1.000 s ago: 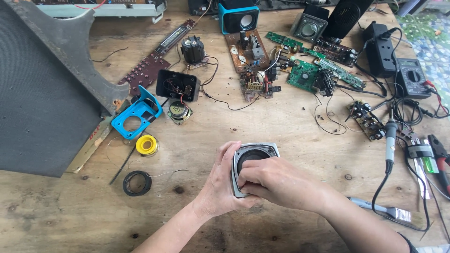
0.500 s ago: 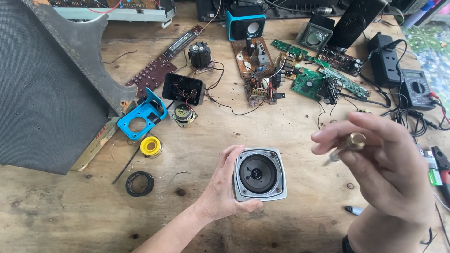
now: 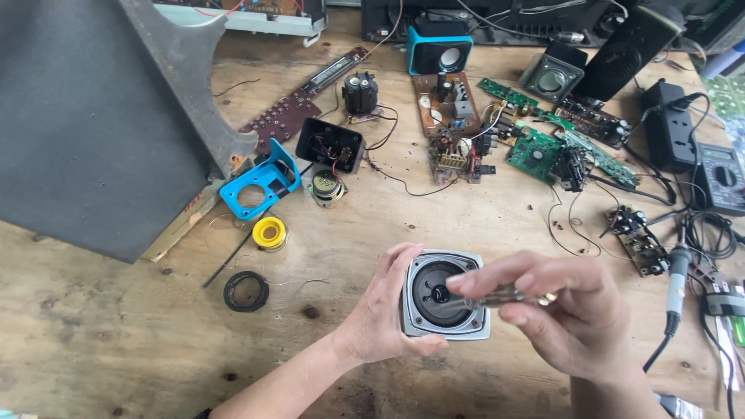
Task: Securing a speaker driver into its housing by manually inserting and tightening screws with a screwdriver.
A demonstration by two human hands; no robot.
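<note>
Holding a square grey speaker point(image 3: 444, 304) just above the wooden table point(image 3: 481, 209), the left hand point(image 3: 384, 314) wraps the unit's left edge: thumb over the top left corner, fingers point(image 3: 429, 347) curled under the bottom edge, cone facing up. Right hand point(image 3: 566, 314) sits at the speaker's right side, its fingers point(image 3: 497, 279) pressed together and pinching a thin screwdriver point(image 3: 497, 296) with a clear handle, lying nearly level. Tool tip reaches to the cone's centre; whether it touches, can't tell. Nearby on the table: black ring point(image 3: 246, 291) and yellow solder spool point(image 3: 269, 232) to the left, blue plastic frame point(image 3: 260, 183) farther up, small round speaker point(image 3: 327, 187) beside it. Green circuit board point(image 3: 535, 151) and soldering iron point(image 3: 677, 279) lie to the right, well apart from the hands.
</note>
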